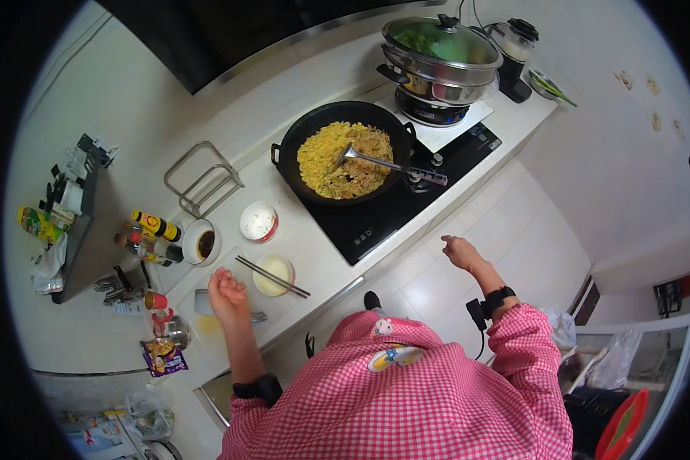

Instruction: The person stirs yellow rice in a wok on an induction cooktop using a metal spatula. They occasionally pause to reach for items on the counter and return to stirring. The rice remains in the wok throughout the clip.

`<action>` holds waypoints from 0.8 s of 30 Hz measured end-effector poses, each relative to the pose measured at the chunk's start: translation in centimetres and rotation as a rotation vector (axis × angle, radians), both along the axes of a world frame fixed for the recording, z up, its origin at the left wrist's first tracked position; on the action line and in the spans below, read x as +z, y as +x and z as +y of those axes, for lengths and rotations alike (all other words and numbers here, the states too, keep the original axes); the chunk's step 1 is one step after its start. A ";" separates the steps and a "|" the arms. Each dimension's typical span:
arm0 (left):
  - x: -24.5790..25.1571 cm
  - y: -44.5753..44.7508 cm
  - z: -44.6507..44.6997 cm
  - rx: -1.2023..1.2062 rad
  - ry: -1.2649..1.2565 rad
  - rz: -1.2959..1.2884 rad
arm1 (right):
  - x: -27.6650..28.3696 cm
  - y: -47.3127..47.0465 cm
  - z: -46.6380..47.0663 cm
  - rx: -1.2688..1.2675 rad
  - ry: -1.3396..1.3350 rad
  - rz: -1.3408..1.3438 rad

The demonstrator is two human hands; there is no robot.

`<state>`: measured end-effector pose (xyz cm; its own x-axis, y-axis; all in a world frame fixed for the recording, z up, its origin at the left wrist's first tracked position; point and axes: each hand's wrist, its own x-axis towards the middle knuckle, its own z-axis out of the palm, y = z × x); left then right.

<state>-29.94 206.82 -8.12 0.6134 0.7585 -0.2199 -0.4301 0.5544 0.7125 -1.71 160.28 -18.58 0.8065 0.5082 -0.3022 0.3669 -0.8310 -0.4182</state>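
My left hand point(227, 292) hovers with curled fingers above the cutting board area, over a cleaver point(203, 301), left of a bowl point(273, 275) with pale liquid and a pair of chopsticks point(253, 267) across its rim. My right hand point(459, 253) hangs in the air beyond the counter's front edge, empty. A black wok point(299, 129) on the cooktop holds yellow scrambled egg mixed with brownish shreds point(328, 150). A metal spatula point(379, 162) rests in it, its handle over the wok's rim. A white and red bowl point(259, 221) stands near the wok.
A lidded steamer point(443, 72) with greens stands behind the cooktop point(374, 230), near a blender point(516, 60). At left are a bowl with dark sauce point(201, 242), sauce bottles point(155, 225), a metal rack point(204, 181) and a purple packet point(164, 357). A wall shelf point(80, 230) juts out.
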 end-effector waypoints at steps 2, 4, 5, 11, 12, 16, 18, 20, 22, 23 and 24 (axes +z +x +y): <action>-0.2 3.0 -1.1 -0.026 -0.086 0.013 | -1.2 3.4 0.0 0.019 0.031 -0.027; -0.1 6.2 -2.3 -0.035 -0.089 0.072 | -2.1 7.5 0.7 0.040 0.057 -0.086; 0.1 7.2 -2.8 -0.051 -0.078 0.105 | -2.6 9.1 1.2 0.047 0.076 -0.118; 0.4 9.3 -4.8 0.081 -0.052 0.166 | -4.5 18.4 5.7 0.087 0.037 -0.224; 0.3 8.7 -5.4 0.111 -0.049 0.164 | -4.6 19.7 6.4 0.133 0.051 -0.244; 0.0 6.2 -9.1 0.250 -0.083 0.124 | -4.8 23.6 9.1 0.357 0.023 -0.288; 0.1 5.4 -11.0 0.335 -0.114 0.135 | -4.5 24.8 10.2 0.496 0.016 -0.324; 0.1 5.3 -12.7 0.435 -0.134 0.142 | -3.9 25.6 11.1 0.624 -0.047 -0.372; 0.1 5.6 -14.2 0.489 -0.144 0.163 | -3.1 25.9 11.9 0.678 -0.092 -0.388; 0.2 5.9 -14.9 0.509 -0.141 0.159 | -2.7 25.9 12.3 0.669 -0.194 -0.355; 0.2 6.2 -15.6 0.542 -0.167 0.179 | -2.3 26.0 12.7 0.620 -0.225 -0.316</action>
<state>-23.71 191.24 -7.96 0.0908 0.8995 -0.4273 -0.5647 0.3999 0.7219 24.26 172.94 -20.85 0.4570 0.8526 -0.2535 0.8727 -0.4849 -0.0575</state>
